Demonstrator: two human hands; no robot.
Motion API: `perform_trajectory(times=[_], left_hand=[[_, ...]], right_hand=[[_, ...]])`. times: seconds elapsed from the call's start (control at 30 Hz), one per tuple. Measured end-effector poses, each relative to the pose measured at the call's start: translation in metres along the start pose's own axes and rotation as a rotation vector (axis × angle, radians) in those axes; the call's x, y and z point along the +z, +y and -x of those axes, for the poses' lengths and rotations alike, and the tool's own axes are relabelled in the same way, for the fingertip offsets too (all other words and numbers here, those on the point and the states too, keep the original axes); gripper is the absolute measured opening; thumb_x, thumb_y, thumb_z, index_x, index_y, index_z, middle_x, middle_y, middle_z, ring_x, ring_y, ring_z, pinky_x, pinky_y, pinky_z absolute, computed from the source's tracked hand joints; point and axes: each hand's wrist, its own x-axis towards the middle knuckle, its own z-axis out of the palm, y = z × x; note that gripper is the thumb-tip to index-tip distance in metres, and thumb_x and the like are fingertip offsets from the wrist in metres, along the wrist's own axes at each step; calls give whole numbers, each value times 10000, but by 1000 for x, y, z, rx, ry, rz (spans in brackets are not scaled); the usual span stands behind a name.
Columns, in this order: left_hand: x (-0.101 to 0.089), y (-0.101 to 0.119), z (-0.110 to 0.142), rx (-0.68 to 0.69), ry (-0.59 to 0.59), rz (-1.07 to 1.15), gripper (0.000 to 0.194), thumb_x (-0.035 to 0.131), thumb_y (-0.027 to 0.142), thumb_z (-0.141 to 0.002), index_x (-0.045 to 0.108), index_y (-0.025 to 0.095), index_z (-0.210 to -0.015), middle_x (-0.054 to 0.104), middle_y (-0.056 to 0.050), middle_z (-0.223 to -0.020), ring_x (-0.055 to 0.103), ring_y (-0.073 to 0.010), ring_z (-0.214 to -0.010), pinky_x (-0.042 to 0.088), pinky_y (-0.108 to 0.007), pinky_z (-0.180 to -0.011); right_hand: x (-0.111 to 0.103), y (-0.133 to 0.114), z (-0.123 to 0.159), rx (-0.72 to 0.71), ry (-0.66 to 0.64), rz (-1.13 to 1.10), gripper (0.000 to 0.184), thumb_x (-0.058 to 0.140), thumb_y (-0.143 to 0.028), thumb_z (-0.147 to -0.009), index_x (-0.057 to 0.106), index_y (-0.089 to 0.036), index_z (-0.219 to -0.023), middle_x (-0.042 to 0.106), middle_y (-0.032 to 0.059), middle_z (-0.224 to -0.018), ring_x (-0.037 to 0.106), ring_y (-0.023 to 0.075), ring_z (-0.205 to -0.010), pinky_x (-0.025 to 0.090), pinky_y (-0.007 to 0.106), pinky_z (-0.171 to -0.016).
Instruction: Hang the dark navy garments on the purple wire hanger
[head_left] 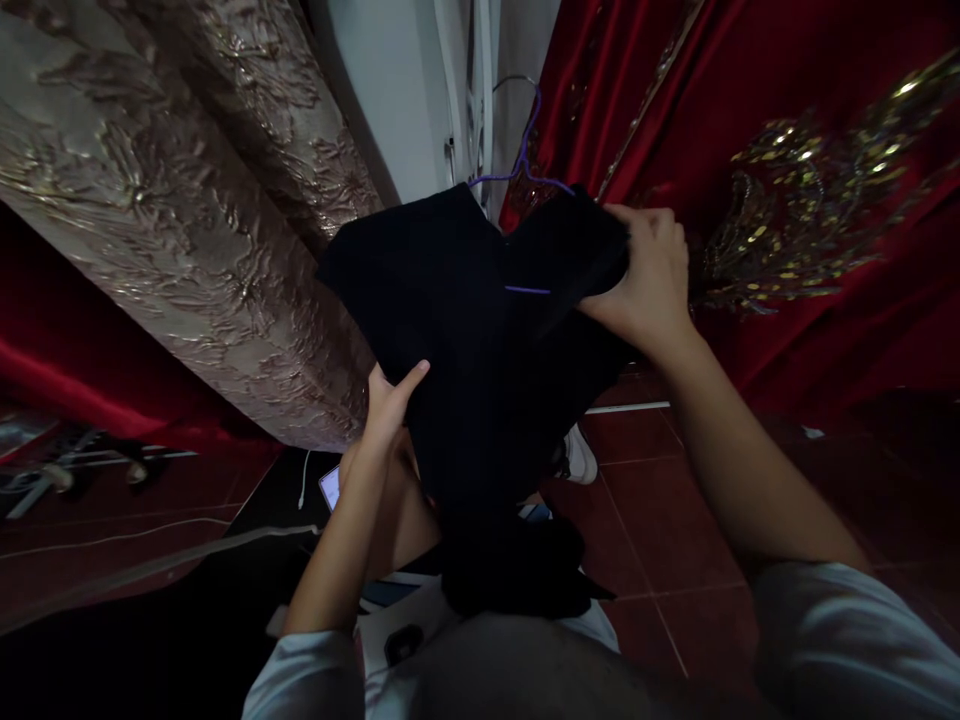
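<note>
A dark, nearly black garment (457,310) hangs on a purple wire hanger (523,165) in front of me and drapes down to my lap. The hanger's hook points up and away, and a bit of its lower bar shows at the neck opening. My left hand (391,400) grips the garment's left side, thumb on top and fingers hidden beneath. On the right, my right hand (651,275) is closed around the garment's shoulder, near the end of the hanger. The cloth is too dark to make out its seams.
Pinkish-beige embossed fabric (225,220) hangs at left. Red satin with gold sequins (795,210) hangs at right. White metal poles (472,90) stand behind the hanger. A lit phone (328,487) and a white cable (304,480) lie by my left leg. Red tiles (660,520) cover the floor.
</note>
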Motion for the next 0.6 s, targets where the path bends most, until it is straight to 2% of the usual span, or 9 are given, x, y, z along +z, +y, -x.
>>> perform_trajectory(times=[0.17, 0.3, 0.43, 0.5, 0.6], left_hand=[[-6, 4, -8, 20, 10, 6, 576, 912, 387, -724, 678, 200, -1216, 693, -116, -1337, 636, -375, -1287, 499, -548, -1163], [-8, 1, -5, 22, 45, 78, 503, 876, 374, -770, 692, 199, -1204, 700, -107, -1328, 643, -348, -1286, 505, -511, -1158], [-4, -10, 11, -46, 145, 145, 419, 877, 334, -740, 731, 161, -1093, 737, -120, -1246, 675, -329, -1236, 499, -479, -1156], [-2, -14, 23, -98, 176, 176, 376, 861, 328, -745, 743, 168, -1063, 751, -111, -1213, 688, -322, -1209, 512, -477, -1138], [6, -17, 42, -151, 253, 230, 293, 831, 321, -773, 753, 241, -1044, 766, -50, -1173, 686, -292, -1215, 514, -457, -1142]], right_hand=[[4, -9, -2, -39, -70, -13, 665, 780, -480, -807, 521, -303, -1394, 486, 143, -1419, 359, 456, -1383, 318, 676, -1149], [-1, -12, -4, -100, -129, 136, 777, 804, -492, -769, 495, -297, -1454, 497, 149, -1425, 416, 440, -1310, 335, 660, -1133], [-14, -5, 1, -206, -190, 248, 864, 781, -448, -746, 470, -176, -1505, 513, 189, -1390, 449, 397, -1277, 376, 599, -1106], [-15, -3, 8, -241, -200, 257, 916, 777, -428, -716, 441, -165, -1527, 494, 181, -1425, 430, 398, -1312, 360, 600, -1116], [6, -9, 29, -233, -109, 132, 891, 752, -471, -727, 420, -206, -1510, 443, 155, -1494, 369, 398, -1399, 315, 608, -1152]])
